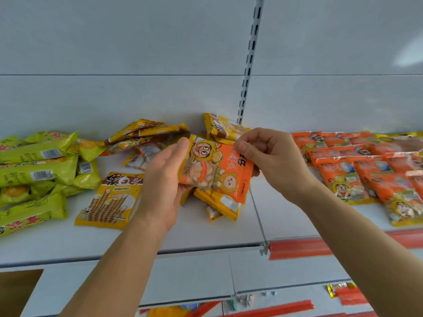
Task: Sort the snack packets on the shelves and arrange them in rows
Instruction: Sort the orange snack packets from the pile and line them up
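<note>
Left hand (163, 179) grips the lower left end of an orange packet (217, 168), thumb on the front face and fingers curled behind it. Right hand (269, 160) pinches the same packet at its upper right edge between thumb and curled fingers. The packet is held tilted above the white shelf (206, 234), just in front of a loose heap of yellow packets (146, 133) lying against the back wall. One yellow packet of wafer rolls (109, 200) lies flat on the shelf, face up, just left of the left wrist. Green packets (36, 170) are piled at the far left of the shelf, overlapping one another. On the adjoining shelf to the right, orange packets (357, 170) lie in overlapping rows, printed faces up. A red strip (302, 248) runs along that shelf's front edge. A slotted upright rail (249, 62) divides the back wall.
</note>
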Motion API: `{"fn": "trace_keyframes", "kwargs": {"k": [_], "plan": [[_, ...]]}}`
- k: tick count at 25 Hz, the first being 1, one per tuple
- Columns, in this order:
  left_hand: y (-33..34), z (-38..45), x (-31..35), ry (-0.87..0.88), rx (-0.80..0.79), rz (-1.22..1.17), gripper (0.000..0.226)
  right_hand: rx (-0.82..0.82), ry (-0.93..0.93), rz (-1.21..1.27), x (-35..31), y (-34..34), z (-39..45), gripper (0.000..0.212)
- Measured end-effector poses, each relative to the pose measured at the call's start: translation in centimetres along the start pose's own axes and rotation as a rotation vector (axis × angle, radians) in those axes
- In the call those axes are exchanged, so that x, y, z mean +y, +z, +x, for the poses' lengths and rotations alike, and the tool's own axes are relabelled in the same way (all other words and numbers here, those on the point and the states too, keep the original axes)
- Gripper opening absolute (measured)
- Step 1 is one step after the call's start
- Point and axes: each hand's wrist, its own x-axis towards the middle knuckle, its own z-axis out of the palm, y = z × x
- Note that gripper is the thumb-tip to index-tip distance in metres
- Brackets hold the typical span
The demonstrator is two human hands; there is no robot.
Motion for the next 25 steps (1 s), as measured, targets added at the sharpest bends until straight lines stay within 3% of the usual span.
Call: {"fn": "trace_keyframes", "kwargs": {"k": [3,7,10,12,15,18,25], "plan": [[2.2,0.3,-0.8,0.006,-0.042,0.133,0.018,-0.056,0.052,0.022,0.3,-3.1,-1.1,0.026],[6.4,-0.5,-2.5,0.042,0.049,0.09,0.011,-0.261,0.232,-0.046,1.8,-7.8,-3.7,0.039],[8.1,-1.1,-3.5,0.044,0.039,0.114,0.013,-0.116,0.238,-0.034,2.4,-11.2,-4.1,0.026],[8.9,-1.5,-4.1,0.119,0.033,0.253,0.016,-0.061,0.24,-0.034,2.7,-13.1,-4.2,0.019],[9.7,-2.2,-5.1,0.204,0.065,0.398,0.012,-0.018,0.221,-0.054,3.2,-15.1,-4.3,0.018],[10.7,-2.8,-6.3,0.151,0.087,0.407,0.006,0.031,0.177,-0.138,3.3,-17.3,-3.8,0.021],[15.8,-4.5,-9.1,0.003,-0.229,0.747,0.008,0.018,0.2,-0.438,4.7,-23.3,-3.0,0.028]]}}
